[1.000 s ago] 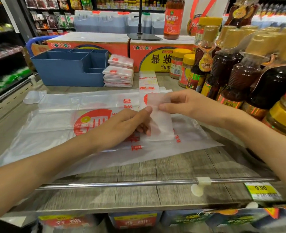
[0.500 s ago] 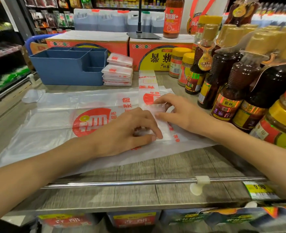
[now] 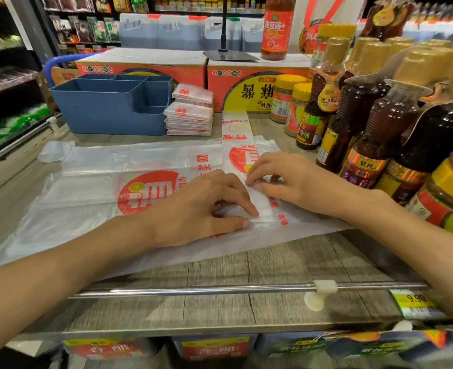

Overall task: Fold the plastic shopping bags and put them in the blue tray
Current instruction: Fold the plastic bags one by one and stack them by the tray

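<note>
Both hands have come down, left hand and right hand pressing the narrow folded bag strip flat on the desk, fingers nearly straight. Thin, slippery film; pinch its folded end. Perhaps six folded bags wait beside one blue tray.

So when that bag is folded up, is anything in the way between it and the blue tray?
Nothing visible blocks it. The strip bag lies under both hands; the blue tray stands open-topped behind and to the left. The stack of folded bags sits beside the tray, not across the path.
</note>
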